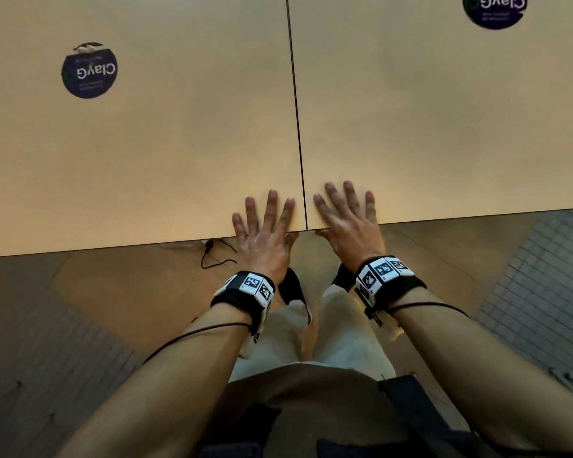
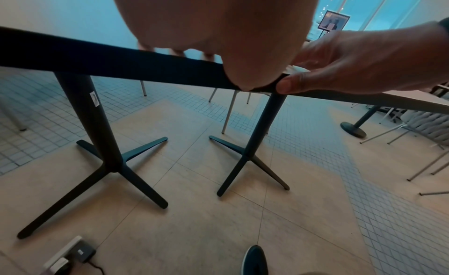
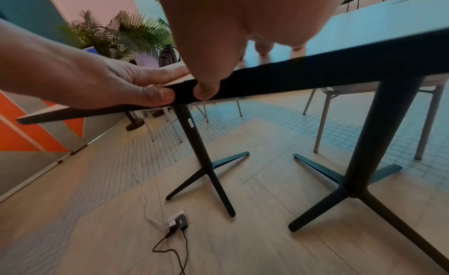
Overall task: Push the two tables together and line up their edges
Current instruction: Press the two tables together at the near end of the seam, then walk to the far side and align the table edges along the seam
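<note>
Tables: left tabletop (image 1: 139, 153) and right tabletop (image 1: 444, 120) sit side by side, only a thin dark seam (image 1: 296, 110) between them, running from 12 toward 6 o'clock in the head view. Near edges look close to flush at the seam; the wide lens makes it hard to say more.

Left hand (image 1: 265, 229) lies flat on the left corner, fingers spread, thumb on the edge below. Right hand (image 1: 348, 219) does the same on the right corner. I have both at 6 o'clock, straddling the seam.

Handling, my judgement: stiff slab tops on single black posts (image 2: 97, 114) with cross feet, fairly heavy, likely to slide on the floor rather than lift. Best hold is at the edge near the corners, as now.

Labels: round dark sticker (image 1: 89, 71) at 10 o'clock reads "ClayG", upside down; a second sticker (image 1: 495, 9) at 1 o'clock reads the same. Smaller print unreadable.
</note>
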The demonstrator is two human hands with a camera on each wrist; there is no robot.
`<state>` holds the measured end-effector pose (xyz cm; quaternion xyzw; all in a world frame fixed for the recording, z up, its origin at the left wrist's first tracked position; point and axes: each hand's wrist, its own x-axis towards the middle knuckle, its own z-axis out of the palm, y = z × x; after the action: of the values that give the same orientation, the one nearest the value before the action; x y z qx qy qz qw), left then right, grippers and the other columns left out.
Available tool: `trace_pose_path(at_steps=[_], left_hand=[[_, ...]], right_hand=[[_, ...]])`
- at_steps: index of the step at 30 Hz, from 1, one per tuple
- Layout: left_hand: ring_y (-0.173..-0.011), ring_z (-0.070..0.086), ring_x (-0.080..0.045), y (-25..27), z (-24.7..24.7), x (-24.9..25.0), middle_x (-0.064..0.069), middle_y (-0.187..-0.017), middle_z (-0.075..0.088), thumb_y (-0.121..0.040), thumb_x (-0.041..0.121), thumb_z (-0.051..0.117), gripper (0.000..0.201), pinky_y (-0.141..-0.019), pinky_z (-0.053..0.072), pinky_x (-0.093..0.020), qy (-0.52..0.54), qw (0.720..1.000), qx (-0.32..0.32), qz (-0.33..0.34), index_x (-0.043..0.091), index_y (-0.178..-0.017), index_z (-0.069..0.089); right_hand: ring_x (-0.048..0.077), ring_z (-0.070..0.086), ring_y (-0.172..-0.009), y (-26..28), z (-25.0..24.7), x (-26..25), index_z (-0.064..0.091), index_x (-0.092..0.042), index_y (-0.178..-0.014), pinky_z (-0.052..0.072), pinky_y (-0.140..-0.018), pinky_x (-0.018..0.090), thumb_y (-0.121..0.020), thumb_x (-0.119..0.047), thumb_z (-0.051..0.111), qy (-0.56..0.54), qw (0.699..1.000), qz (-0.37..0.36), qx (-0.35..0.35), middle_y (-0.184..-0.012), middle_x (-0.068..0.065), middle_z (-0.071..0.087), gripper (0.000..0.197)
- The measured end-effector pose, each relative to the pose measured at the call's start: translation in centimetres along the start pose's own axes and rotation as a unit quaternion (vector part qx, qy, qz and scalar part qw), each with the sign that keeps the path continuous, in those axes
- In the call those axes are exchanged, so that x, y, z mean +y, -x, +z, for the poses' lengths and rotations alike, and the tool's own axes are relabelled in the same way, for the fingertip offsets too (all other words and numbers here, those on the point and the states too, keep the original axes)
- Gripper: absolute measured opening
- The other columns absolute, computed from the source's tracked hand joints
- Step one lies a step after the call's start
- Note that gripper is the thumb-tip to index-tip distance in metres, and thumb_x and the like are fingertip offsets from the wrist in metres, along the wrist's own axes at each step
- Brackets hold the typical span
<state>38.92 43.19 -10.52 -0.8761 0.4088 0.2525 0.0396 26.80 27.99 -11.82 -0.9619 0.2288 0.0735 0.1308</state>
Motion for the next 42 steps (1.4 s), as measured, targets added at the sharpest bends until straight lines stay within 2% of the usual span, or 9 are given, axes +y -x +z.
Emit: trace_pose_path(at_steps=[4, 7, 10, 13, 21, 27, 32, 37, 42], left_hand=[[-0.147, -0.033, -0.035, 0.0, -0.5, 0.3, 0.002, -0.162, -0.034, -0.103, 0.057, 0.018, 0.070, -0.117, -0.015, -0.062, 0.009, 1.000, -0.009, 0.000, 0.038, -0.152, -0.026], [-0.144, -0.037, -0.035, 0.1, -1.5, 0.7, 0.005, -0.159, -0.040, -0.099, 0.065, 0.017, 0.074, -0.116, -0.015, -0.064, 0.018, 0.999, -0.040, -0.009, 0.039, -0.152, -0.027], [-0.147, -0.034, -0.028, -0.6, -3.8, 1.3, 0.010, -0.160, -0.033, -0.095, 0.072, 0.013, 0.072, -0.119, -0.011, -0.062, 0.049, 0.996, -0.064, -0.022, 0.043, -0.155, -0.015], [-0.151, -0.026, -0.026, -2.2, -7.4, 1.9, 0.011, -0.165, -0.021, -0.097, 0.069, 0.015, 0.069, -0.121, -0.005, -0.060, 0.084, 0.995, -0.027, -0.044, 0.042, -0.158, -0.003], [-0.155, -0.007, -0.027, -9.2, -18.7, 2.2, 0.008, -0.169, -0.001, -0.099, 0.059, 0.034, 0.066, -0.121, 0.010, -0.057, 0.141, 0.983, 0.080, -0.083, 0.036, -0.158, 0.014], [-0.155, -0.002, -0.028, -18.4, -27.8, -0.2, 0.007, -0.169, 0.003, -0.099, 0.057, 0.039, 0.067, -0.121, 0.015, -0.056, 0.148, 0.978, 0.128, -0.073, 0.035, -0.157, 0.017], [-0.155, -0.003, -0.029, -28.9, -33.7, -2.6, 0.006, -0.169, 0.001, -0.099, 0.056, 0.039, 0.068, -0.121, 0.013, -0.057, 0.152, 0.979, 0.122, -0.064, 0.033, -0.158, 0.014], [-0.155, -0.003, -0.029, -39.8, -36.9, -3.8, 0.005, -0.169, 0.000, -0.099, 0.056, 0.040, 0.072, -0.121, 0.011, -0.058, 0.149, 0.981, 0.106, -0.065, 0.031, -0.159, 0.010], [-0.155, -0.004, -0.028, -49.8, -38.9, -4.8, 0.005, -0.169, -0.001, -0.097, 0.058, 0.043, 0.076, -0.120, 0.012, -0.060, 0.160, 0.979, 0.093, -0.090, 0.031, -0.159, 0.009]], right_hand=[[0.032, 0.000, -0.151, 0.0, -0.3, -0.1, 0.022, -0.027, -0.155, 0.006, -0.117, 0.064, -0.090, -0.038, 0.062, -0.011, 1.000, 0.011, -0.005, -0.165, 0.001, 0.009, 0.076], [0.031, 0.000, -0.151, -0.3, -1.5, -0.6, 0.027, -0.027, -0.153, 0.006, -0.116, 0.065, -0.090, -0.045, 0.059, -0.036, 0.999, 0.019, -0.023, -0.165, 0.002, 0.012, 0.074], [0.027, 0.000, -0.152, -1.1, -3.2, -0.5, 0.032, -0.031, -0.151, 0.005, -0.116, 0.065, -0.093, -0.052, 0.050, -0.089, 0.995, 0.010, -0.043, -0.164, 0.000, 0.016, 0.064], [0.023, 0.004, -0.152, -2.8, -5.6, 0.4, 0.034, -0.030, -0.151, 0.012, -0.117, 0.061, -0.096, -0.049, 0.044, -0.151, 0.988, 0.023, -0.032, -0.162, -0.002, 0.020, 0.059], [0.025, 0.013, -0.150, -12.7, -13.5, 4.0, 0.031, -0.022, -0.152, 0.019, -0.116, 0.056, -0.100, -0.039, 0.043, -0.171, 0.984, 0.052, 0.001, -0.161, 0.001, 0.023, 0.056], [0.023, 0.023, -0.147, -24.7, -18.8, 5.7, 0.032, -0.018, -0.151, 0.026, -0.114, 0.055, -0.101, -0.032, 0.041, -0.183, 0.980, 0.067, 0.044, -0.159, 0.004, 0.027, 0.053], [0.023, 0.023, -0.146, -34.9, -21.4, 7.5, 0.031, -0.018, -0.151, 0.026, -0.114, 0.056, -0.101, -0.030, 0.038, -0.156, 0.981, 0.108, 0.041, -0.159, 0.004, 0.026, 0.052], [0.023, 0.018, -0.148, -45.3, -21.9, 10.3, 0.028, -0.019, -0.152, 0.020, -0.116, 0.057, -0.102, -0.033, 0.036, -0.147, 0.977, 0.156, 0.017, -0.161, 0.001, 0.021, 0.053], [0.025, 0.013, -0.149, -54.4, -21.9, 13.8, 0.025, -0.016, -0.152, 0.019, -0.115, 0.059, -0.102, -0.034, 0.037, -0.102, 0.983, 0.152, -0.002, -0.162, 0.004, 0.018, 0.055]])
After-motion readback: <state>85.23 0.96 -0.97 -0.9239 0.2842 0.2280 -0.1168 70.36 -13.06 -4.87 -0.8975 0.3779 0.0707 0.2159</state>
